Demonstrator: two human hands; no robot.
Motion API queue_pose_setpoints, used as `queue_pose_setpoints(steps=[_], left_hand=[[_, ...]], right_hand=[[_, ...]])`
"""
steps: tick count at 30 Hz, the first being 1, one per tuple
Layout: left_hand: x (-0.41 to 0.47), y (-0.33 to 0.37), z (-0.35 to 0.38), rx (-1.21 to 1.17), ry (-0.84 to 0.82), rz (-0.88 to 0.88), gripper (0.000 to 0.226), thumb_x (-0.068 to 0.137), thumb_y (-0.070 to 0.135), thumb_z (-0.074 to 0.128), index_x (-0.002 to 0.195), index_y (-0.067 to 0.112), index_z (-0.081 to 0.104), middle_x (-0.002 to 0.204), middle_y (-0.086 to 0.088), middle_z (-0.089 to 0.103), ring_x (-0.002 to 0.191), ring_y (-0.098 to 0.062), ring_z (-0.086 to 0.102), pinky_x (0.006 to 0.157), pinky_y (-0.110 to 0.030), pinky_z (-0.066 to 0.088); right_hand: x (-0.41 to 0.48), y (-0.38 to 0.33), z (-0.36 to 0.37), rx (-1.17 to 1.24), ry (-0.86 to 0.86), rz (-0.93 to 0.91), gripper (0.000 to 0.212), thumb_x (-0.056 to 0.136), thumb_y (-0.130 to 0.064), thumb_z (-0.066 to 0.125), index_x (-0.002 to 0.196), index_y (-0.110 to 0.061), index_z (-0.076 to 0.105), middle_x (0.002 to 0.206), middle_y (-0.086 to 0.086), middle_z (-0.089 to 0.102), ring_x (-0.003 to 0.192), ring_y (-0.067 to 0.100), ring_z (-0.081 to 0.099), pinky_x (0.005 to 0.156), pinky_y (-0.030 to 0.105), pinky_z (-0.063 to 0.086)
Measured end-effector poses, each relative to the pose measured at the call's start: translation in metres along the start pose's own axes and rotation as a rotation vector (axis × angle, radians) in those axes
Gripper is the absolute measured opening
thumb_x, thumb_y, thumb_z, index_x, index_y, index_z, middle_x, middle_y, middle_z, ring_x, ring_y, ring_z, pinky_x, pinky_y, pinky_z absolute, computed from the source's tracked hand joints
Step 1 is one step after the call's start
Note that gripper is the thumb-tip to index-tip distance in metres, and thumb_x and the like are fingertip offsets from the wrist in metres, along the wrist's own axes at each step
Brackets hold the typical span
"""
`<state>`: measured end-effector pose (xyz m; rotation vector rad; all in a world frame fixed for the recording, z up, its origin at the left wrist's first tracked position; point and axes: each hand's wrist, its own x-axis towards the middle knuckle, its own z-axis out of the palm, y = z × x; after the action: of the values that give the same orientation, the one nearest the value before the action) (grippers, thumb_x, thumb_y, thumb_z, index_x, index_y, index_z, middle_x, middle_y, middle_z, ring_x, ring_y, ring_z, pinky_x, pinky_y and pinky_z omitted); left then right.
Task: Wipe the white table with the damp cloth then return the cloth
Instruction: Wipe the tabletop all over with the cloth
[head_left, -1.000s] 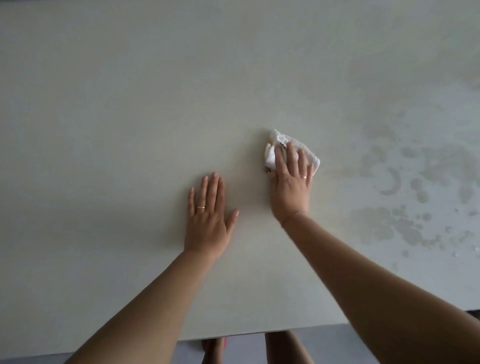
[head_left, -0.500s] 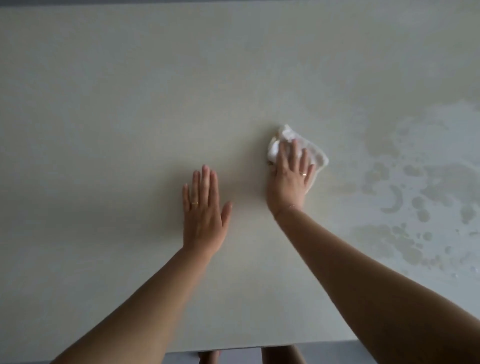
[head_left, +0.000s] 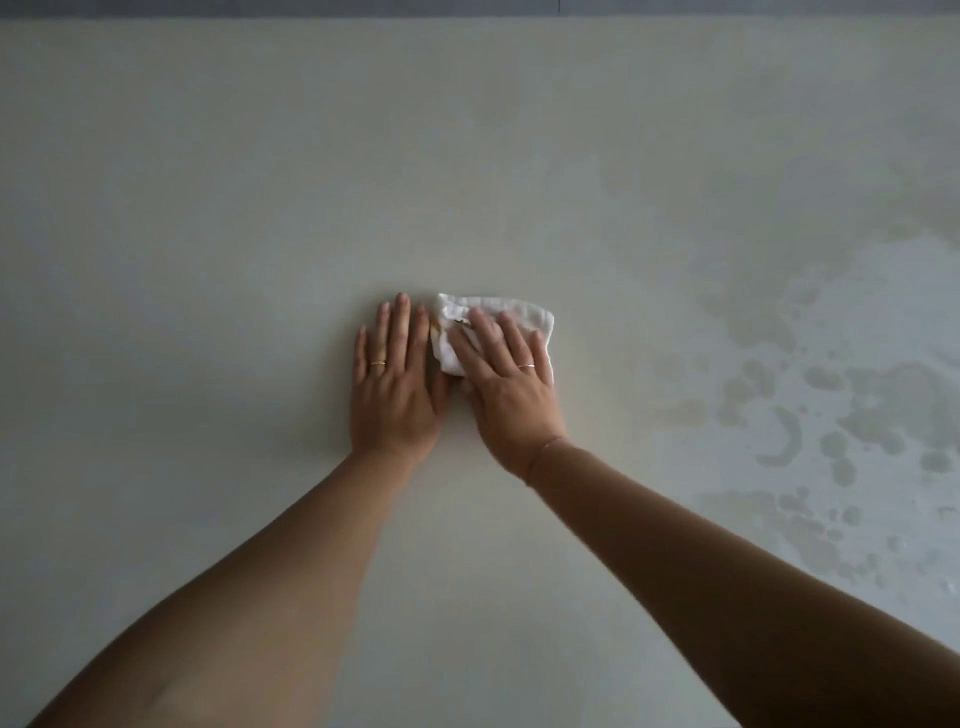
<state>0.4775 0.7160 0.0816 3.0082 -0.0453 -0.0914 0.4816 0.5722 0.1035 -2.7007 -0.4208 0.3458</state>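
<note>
A small white damp cloth (head_left: 511, 314), with a brownish stain at its left edge, lies on the white table (head_left: 208, 234) near the middle of the view. My right hand (head_left: 506, 384) presses flat on the cloth with straight fingers, covering its lower part. My left hand (head_left: 397, 384) lies flat on the bare table just left of the cloth, fingers straight and together, its index finger beside the cloth's left edge.
Wet patches and droplets (head_left: 831, 415) spread over the right part of the table. The table's far edge (head_left: 467, 18) runs along the top of the view, with a dark strip behind it.
My right hand has slid the cloth leftward until it sits next to my left hand. The view has tilted up: the near table edge is gone and the far edge shows.
</note>
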Motion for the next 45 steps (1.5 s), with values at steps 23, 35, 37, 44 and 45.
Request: queue_pose_setpoints(steps=[23,35,37,44,45], left_hand=[[0.043,-0.001,-0.02,-0.084,0.017,0.075,0.061,0.094,0.035,0.031,0.145,0.001,0.03,0.153,-0.019,0.025,0.142,-0.033,0.022,0.117,-0.045,0.014],[0.129,-0.002,-0.005,-0.075,0.037,0.056,0.058,0.097,0.029,0.036,0.147,0.003,0.022,0.156,-0.015,0.019,0.145,-0.028,0.015,0.119,-0.041,0.005],[0.129,-0.002,-0.005,-0.09,0.057,0.056,0.054,0.097,0.024,0.038,0.146,0.002,0.027,0.154,-0.017,0.023,0.144,-0.03,0.019,0.118,-0.044,0.012],[0.127,-0.002,-0.007,-0.067,0.044,0.05,0.059,0.095,0.033,0.028,0.147,0.005,0.028,0.154,-0.014,0.025,0.144,-0.027,0.022,0.118,-0.044,0.016],[0.128,-0.002,-0.007,-0.055,0.047,0.042,0.058,0.095,0.034,0.027,0.146,0.005,0.03,0.154,-0.014,0.027,0.143,-0.026,0.024,0.117,-0.045,0.018]], right_hand=[[0.073,0.025,-0.026,0.029,0.159,0.381,0.057,0.095,-0.018,0.04,0.148,-0.027,0.022,0.159,0.0,0.01,0.146,0.025,0.001,0.116,0.038,-0.004],[0.101,0.024,-0.025,0.015,0.194,0.304,0.055,0.094,-0.018,0.044,0.146,-0.024,0.029,0.157,0.003,0.019,0.146,0.027,0.008,0.116,0.04,-0.001],[0.097,0.019,-0.024,0.042,0.094,0.064,0.052,0.096,-0.017,0.045,0.146,-0.024,0.031,0.156,0.0,0.022,0.146,0.025,0.01,0.116,0.039,-0.002],[0.138,0.06,-0.049,0.041,0.215,0.494,0.052,0.098,-0.026,0.038,0.148,-0.026,0.024,0.158,0.002,0.013,0.146,0.024,0.005,0.116,0.043,-0.001],[0.141,0.047,-0.045,0.027,0.193,0.484,0.052,0.098,-0.028,0.037,0.148,-0.028,0.023,0.159,0.001,0.011,0.146,0.025,0.003,0.116,0.045,-0.002]])
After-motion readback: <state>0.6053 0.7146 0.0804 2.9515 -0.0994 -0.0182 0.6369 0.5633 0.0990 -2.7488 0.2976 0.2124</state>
